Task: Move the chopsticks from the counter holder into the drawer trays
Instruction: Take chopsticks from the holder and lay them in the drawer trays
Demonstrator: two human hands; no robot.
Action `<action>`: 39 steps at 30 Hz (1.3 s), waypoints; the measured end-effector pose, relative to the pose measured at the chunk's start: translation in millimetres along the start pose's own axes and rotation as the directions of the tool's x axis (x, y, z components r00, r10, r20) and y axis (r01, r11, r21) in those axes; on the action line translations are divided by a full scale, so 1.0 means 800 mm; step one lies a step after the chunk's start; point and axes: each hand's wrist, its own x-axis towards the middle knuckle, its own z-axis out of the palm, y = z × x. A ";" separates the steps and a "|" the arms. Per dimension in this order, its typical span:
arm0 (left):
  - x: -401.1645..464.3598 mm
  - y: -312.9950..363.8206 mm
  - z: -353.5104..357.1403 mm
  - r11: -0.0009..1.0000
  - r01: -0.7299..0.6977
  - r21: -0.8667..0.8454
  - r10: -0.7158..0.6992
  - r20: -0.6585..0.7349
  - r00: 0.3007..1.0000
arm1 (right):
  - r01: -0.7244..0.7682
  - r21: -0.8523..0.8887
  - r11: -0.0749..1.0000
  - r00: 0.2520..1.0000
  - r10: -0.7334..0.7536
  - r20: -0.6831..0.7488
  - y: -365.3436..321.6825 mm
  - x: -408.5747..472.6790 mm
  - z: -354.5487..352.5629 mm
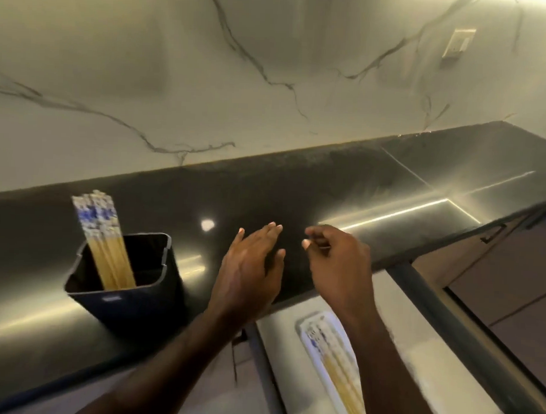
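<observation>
Head view of a partly completed transfer. A dark, square-sided plastic holder [130, 282] stands on the glossy black worktop [297, 189] at left, with a bundle of pale wooden chopsticks with blue-and-white patterned tops [105, 238] leaning upright inside it against its left wall. Below the worktop edge, at lower right, the open drawer [415, 335] shows a white oblong tray [307, 327] in which further chopsticks of the same pattern [337, 364] lie flat, patterned ends toward the worktop; the far end of the tray is cut off by the frame.

The left hand [251, 268] hovers above the worktop to the right of the holder, fingers extended and spread, holding nothing. The right hand [337, 265] hangs just beside it, above the worktop edge, fingers loosely curled; it appears empty, though motion blur leaves the fingertips uncertain.

Judged progress: some chopsticks are already stowed in the tray, while a substantial bundle is left in the holder. With both hands apparently free and near the holder, the likely next step is a fresh grasp from the bundle. Whether a second tray exists cannot be told.
</observation>
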 end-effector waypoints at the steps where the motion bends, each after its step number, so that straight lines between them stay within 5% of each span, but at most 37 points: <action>1: 0.004 -0.015 -0.026 1.000 0.000 -0.002 0.000 -0.027 1.000 | 0.020 0.040 0.999 1.000 -0.020 -0.004 -0.027 0.000 0.014; 10: 0.005 -0.163 -0.171 0.995 0.091 0.043 -0.085 -0.117 0.989 | 0.175 0.130 0.976 0.969 -0.194 0.153 -0.191 0.003 0.176; 18: -0.020 -0.245 -0.212 0.980 0.197 0.041 -0.178 -0.276 0.944 | 0.199 0.044 0.979 0.907 -0.201 0.369 -0.222 -0.001 0.288; 39: -0.021 -0.285 -0.211 0.967 0.254 -0.009 -0.246 -0.278 0.929 | 0.156 -0.006 0.988 0.950 -0.148 0.274 -0.211 -0.019 0.341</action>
